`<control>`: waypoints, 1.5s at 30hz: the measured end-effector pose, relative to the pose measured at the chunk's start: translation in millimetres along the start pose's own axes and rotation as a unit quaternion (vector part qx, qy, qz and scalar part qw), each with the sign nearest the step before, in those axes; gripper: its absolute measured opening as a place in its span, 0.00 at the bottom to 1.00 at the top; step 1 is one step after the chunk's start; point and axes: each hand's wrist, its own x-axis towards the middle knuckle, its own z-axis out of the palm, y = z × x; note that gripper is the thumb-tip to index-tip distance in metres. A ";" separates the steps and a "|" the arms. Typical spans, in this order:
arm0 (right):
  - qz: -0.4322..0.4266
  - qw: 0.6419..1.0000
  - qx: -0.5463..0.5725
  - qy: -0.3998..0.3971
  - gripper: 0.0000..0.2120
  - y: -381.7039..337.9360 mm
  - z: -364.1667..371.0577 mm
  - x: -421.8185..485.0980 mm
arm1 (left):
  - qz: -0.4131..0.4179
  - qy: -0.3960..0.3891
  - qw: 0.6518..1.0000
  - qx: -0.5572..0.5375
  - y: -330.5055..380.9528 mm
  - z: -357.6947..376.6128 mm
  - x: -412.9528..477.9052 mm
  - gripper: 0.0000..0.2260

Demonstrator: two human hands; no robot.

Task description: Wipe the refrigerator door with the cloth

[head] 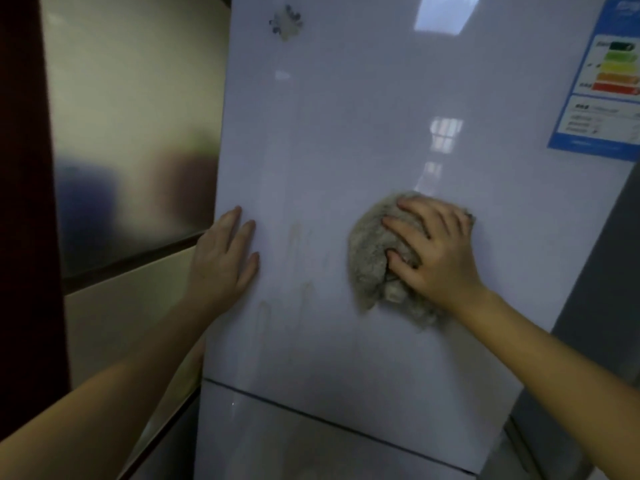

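Pressing the bunched cloth (367, 258) against the refrigerator door (346, 116), my right hand (433, 251) has its fingers spread wide, mid-wipe I judge. My left hand (221, 258) lies flat, braced at the door's left edge. Next I'd sweep left over the faint streaks (301, 289). The label (602, 91) is cut off; the sticker (285, 22) is blurred.

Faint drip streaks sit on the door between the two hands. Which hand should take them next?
Right. The right hand presses the cloth on the refrigerator door, just beside the streaks; the left hand lies bare and flat at the door's edge.
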 end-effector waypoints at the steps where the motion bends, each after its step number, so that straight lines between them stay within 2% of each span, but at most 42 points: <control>1: -0.016 1.000 0.004 -0.009 0.20 -6.3 4.6 -1.5 | -0.001 -0.010 1.000 -0.007 -0.5 -0.1 -0.8 0.25; 5: -0.158 0.983 0.014 -0.094 0.20 -36.1 26.8 -23.6 | -0.005 -0.033 0.999 -0.030 -3.3 -2.1 -0.2 0.26; 7: -0.183 0.977 0.019 -0.109 0.20 -40.5 30.5 -24.4 | 0.010 -0.031 0.999 -0.028 -8.2 -3.5 1.4 0.25; 9: -0.168 0.981 0.005 -0.097 0.20 -38.4 29.1 -12.5 | 0.025 -0.023 0.999 -0.025 -13.6 -3.7 2.6 0.25; 14: -0.021 0.999 -0.021 -0.025 0.20 -34.9 22.7 47.2 | 0.043 -0.032 0.997 -0.049 -20.5 1.5 -0.7 0.25; 17: 0.019 1.000 -0.012 -0.007 0.20 -51.3 35.2 60.9 | 0.050 -0.042 0.996 -0.062 -25.7 4.3 -2.9 0.26; 19: -0.002 1.000 -0.003 -0.027 0.20 -72.7 49.7 49.7 | 0.058 -0.042 0.995 -0.066 -28.9 6.3 -4.7 0.26; 23: -0.115 0.987 0.022 -0.110 0.20 -115.9 75.7 2.0 | 0.077 -0.029 0.993 -0.090 -33.1 8.2 -8.0 0.26; 26: -0.158 0.976 0.033 -0.149 0.19 -121.8 77.2 -15.9 | 0.078 -0.026 0.991 -0.106 -32.9 8.6 -8.4 0.26; 28: -0.150 0.978 0.021 -0.142 0.21 -112.1 70.7 -7.3 | 0.069 -0.032 0.991 -0.110 -30.8 8.2 -9.0 0.27; 33: -0.027 0.998 -0.022 -0.047 0.22 -73.7 51.9 59.1 | 0.061 -0.040 0.992 -0.104 -30.6 8.7 -9.1 0.27; 36: 0.014 0.999 -0.027 -0.010 0.22 -72.8 53.2 82.0 | 0.067 -0.036 0.993 -0.093 -30.9 9.3 -8.3 0.26; 39: -0.008 1.000 -0.015 -0.017 0.21 -87.7 61.2 65.4 | 0.078 -0.026 0.993 -0.088 -31.2 9.5 -9.6 0.26; 42: -0.072 0.995 -0.008 -0.062 0.22 -98.3 66.1 23.2 | 0.098 -0.016 0.992 -0.082 -31.9 11.3 -9.0 0.25; 45: -0.130 0.986 -0.018 -0.100 0.22 -97.8 61.8 -26.6 | 0.081 -0.008 0.994 -0.070 -26.4 11.8 -11.4 0.25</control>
